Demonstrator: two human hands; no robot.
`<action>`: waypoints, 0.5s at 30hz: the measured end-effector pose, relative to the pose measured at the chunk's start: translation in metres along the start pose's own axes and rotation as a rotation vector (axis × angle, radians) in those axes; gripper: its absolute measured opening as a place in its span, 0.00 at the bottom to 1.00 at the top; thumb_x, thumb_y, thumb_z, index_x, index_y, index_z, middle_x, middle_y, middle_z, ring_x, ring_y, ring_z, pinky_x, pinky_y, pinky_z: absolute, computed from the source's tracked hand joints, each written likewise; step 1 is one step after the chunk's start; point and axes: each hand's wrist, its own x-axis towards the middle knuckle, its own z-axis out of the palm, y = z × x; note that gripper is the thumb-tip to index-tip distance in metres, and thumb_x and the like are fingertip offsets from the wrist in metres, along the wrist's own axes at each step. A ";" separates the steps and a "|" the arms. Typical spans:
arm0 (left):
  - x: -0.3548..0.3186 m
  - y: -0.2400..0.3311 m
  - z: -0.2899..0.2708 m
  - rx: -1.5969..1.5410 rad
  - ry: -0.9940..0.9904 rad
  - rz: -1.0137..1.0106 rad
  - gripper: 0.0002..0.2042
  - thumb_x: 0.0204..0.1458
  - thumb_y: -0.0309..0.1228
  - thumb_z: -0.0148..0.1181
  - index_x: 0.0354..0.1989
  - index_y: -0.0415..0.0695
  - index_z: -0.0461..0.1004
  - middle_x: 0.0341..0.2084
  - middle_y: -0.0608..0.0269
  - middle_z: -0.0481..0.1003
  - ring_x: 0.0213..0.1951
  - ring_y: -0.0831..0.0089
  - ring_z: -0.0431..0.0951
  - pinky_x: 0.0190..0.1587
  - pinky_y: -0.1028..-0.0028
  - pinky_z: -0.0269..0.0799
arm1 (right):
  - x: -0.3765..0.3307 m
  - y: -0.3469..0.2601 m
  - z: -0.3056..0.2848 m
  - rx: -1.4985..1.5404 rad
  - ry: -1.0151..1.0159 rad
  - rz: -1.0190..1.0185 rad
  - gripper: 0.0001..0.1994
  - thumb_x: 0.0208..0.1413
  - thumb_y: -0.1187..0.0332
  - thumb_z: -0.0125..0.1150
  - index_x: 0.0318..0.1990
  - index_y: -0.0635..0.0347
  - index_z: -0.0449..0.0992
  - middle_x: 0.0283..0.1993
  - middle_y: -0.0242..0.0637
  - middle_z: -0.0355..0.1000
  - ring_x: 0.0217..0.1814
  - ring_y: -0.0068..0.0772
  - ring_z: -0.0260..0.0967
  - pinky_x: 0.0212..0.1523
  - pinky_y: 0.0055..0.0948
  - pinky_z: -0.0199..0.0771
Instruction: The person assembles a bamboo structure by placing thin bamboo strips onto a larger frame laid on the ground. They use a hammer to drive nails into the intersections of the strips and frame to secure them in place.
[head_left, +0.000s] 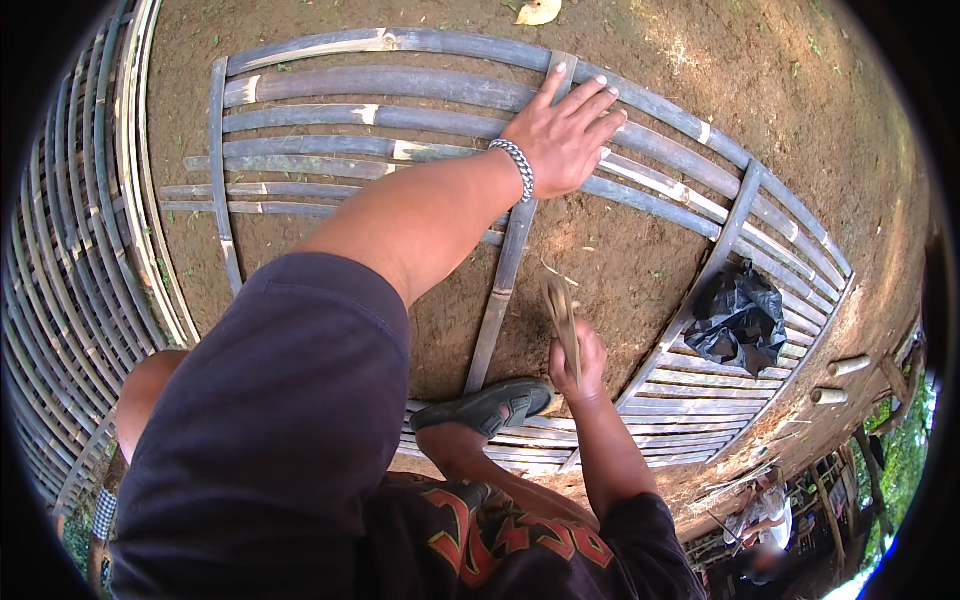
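Observation:
A bamboo frame (440, 87) of long grey slats nailed or laid across several crosspieces lies on the ground before me. My left hand (562, 135), a chain bracelet at its wrist, rests on the far slats where they meet the middle crosspiece (505, 275). Its fingers are spread and hold nothing. Nearer and to the right, my right hand (588, 362) is closed around a narrow, flat brown wooden piece (562, 318) that points away from me. The kind of tool, if it is one, I cannot make out. My shoe (490, 407) is at the crosspiece's near end.
A black plastic bag (738, 318) sits on the right-hand slats. Another slatted bamboo panel (70, 270) fills the left side. Two short bamboo lengths (850, 365) lie on the dirt at right. Another person (765, 515) is at the lower right. A yellow leaf (540, 11) lies at the top.

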 end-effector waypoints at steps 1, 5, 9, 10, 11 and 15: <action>0.000 0.001 -0.002 -0.006 0.001 0.002 0.28 0.66 0.45 0.45 0.74 0.53 0.57 0.75 0.61 0.53 0.77 0.66 0.46 0.77 0.46 0.33 | 0.000 0.000 -0.002 -0.014 -0.030 0.025 0.16 0.55 0.75 0.61 0.51 0.61 0.73 0.40 0.55 0.77 0.39 0.61 0.78 0.40 0.50 0.79; 0.002 0.002 -0.005 0.009 -0.027 0.005 0.28 0.66 0.45 0.45 0.74 0.53 0.57 0.75 0.61 0.53 0.77 0.65 0.46 0.77 0.46 0.33 | 0.008 0.012 0.011 -0.173 -0.183 0.365 0.18 0.52 0.76 0.63 0.52 0.59 0.73 0.38 0.53 0.77 0.38 0.61 0.77 0.40 0.48 0.78; -0.002 0.000 -0.004 -0.011 -0.028 -0.002 0.29 0.66 0.45 0.45 0.75 0.53 0.56 0.75 0.61 0.53 0.77 0.65 0.46 0.77 0.46 0.33 | 0.004 -0.004 -0.002 -0.096 -0.075 0.160 0.17 0.51 0.78 0.62 0.50 0.60 0.73 0.37 0.52 0.76 0.37 0.59 0.76 0.38 0.49 0.77; -0.001 0.000 -0.005 -0.010 -0.025 0.001 0.29 0.66 0.45 0.46 0.75 0.53 0.56 0.75 0.61 0.53 0.77 0.65 0.46 0.77 0.46 0.33 | 0.002 -0.003 -0.003 -0.074 -0.054 0.118 0.17 0.51 0.77 0.62 0.50 0.61 0.73 0.36 0.51 0.76 0.37 0.59 0.76 0.38 0.49 0.77; 0.000 0.000 -0.005 -0.009 -0.021 0.003 0.29 0.66 0.45 0.46 0.75 0.53 0.56 0.75 0.61 0.53 0.77 0.65 0.46 0.77 0.46 0.33 | -0.001 0.000 -0.004 -0.051 -0.034 0.075 0.17 0.51 0.77 0.62 0.50 0.61 0.73 0.36 0.51 0.76 0.36 0.59 0.76 0.38 0.49 0.77; 0.002 0.002 -0.003 -0.024 -0.019 0.011 0.29 0.66 0.45 0.45 0.75 0.53 0.56 0.75 0.61 0.53 0.77 0.65 0.46 0.77 0.46 0.32 | 0.013 -0.002 -0.001 -0.243 -0.187 0.317 0.16 0.52 0.77 0.61 0.50 0.61 0.73 0.37 0.52 0.75 0.35 0.60 0.76 0.38 0.50 0.76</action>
